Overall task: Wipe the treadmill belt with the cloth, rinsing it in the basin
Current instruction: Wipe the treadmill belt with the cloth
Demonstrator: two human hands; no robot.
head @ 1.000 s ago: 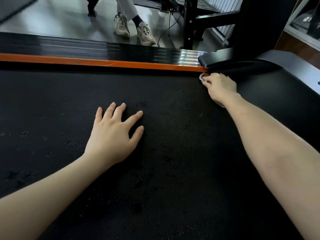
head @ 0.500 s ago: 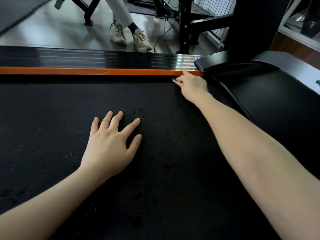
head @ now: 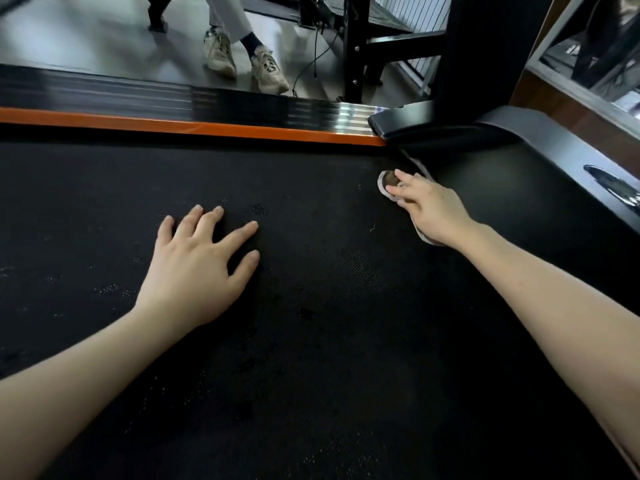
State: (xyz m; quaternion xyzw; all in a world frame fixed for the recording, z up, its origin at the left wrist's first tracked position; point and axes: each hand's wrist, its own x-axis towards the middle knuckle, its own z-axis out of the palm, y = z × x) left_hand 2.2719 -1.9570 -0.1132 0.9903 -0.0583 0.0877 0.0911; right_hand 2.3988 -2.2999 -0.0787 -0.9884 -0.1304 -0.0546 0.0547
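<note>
Fingers (head: 403, 176) of the right hand (head: 433, 213) are bent over a small grey-brown cloth (head: 388, 181) and grip it against the black textured treadmill belt (head: 311, 341). The cloth lies at about 2 o'clock from the middle of the head view, near the far right corner of the belt. Most of the cloth is hidden under the hand. Only a rounded part in front of the fingertips and a pale edge below the palm can be seen.

At about 9 o'clock, the left hand (head: 197, 268) lies flat on the belt. Its fingers (head: 211, 223) are straight and spread, and it holds nothing. The two hands are well apart.

Along the far edge of the belt runs a narrow orange strip (head: 207, 128), and behind it a glossy black ribbed side rail (head: 138, 95). At 1 o'clock a black upright post (head: 485, 46) stands on the rail end. At 3 o'clock, just beside the right hand, is the dark grey motor cover (head: 554, 174).

On the grey floor (head: 86, 39) at 12 o'clock stand two beige sneakers (head: 270, 69) of another person.
</note>
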